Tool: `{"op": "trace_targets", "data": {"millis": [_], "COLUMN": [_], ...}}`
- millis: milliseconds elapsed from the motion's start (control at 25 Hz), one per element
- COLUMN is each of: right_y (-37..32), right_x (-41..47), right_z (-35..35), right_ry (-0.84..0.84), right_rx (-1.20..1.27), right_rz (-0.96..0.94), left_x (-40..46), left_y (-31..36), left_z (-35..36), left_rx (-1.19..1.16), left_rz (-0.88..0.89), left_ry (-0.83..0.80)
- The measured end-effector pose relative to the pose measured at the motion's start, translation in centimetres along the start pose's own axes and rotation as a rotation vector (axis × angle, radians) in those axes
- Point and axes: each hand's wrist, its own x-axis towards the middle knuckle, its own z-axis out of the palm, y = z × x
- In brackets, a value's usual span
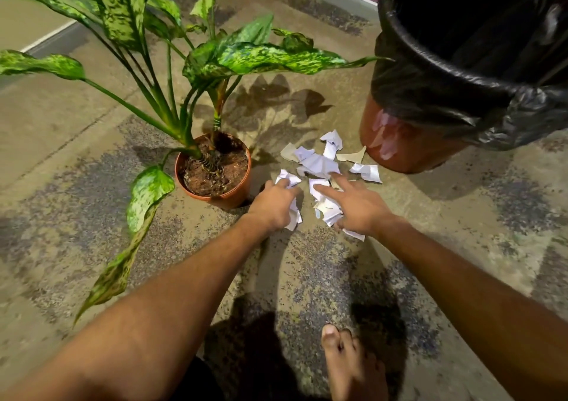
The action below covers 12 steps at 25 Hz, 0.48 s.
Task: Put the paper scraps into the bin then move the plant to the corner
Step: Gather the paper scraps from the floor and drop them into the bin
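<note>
1. Down at floor level, both forearms reach forward from the bottom of the view, palms turned down, and meet over the paper scraps [319, 167].
2. Left hand [275, 205]: knuckles up, fingers curled; its grip has closed on white scraps, one bunched at the fingertips and another sticking out under the palm toward the near side.
3. Right hand [358, 207]: fingers spread and mostly straight, index and middle pointing away toward the heap; the grip is wide open and lies flat on several scraps, pressing rather than pinching them.
4. The scraps lie as a loose, crumpled pile on the floor [92, 161], between the plant [212, 167] and the bin [408, 142], with no common direction; the heap runs roughly from the hands toward the bin's foot, and the farthest pieces lie just beside the bin.
5. The plant stands upright in a brown pot left of the scraps, close to the left hand, its stems rising away from the camera and its long mottled leaves fanning out left, right and toward the near side.
6. The bin stands upright at the far right, mouth upward, lined with a black bag [461, 72] folded over its rim.
7. A bare foot [347, 367] rests on the floor at the near edge.
</note>
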Motion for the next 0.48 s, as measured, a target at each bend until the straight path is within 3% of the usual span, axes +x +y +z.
{"op": "trace_targets", "data": {"millis": [240, 480], "right_y": [-1.7, -1.1], "right_x": [-0.6, -3.7], "right_z": [1.0, -0.2], "right_ry": [0.147, 0.362], "right_rx": [-0.063, 0.178], "right_rz": [-0.062, 0.074], "left_x": [-1.0, -1.5], "left_y": [0.7, 1.2], "left_z": [0.2, -0.4], "left_rx": [0.036, -0.015], "left_rz": [0.106, 0.076], "left_ry": [0.030, 0.059]}}
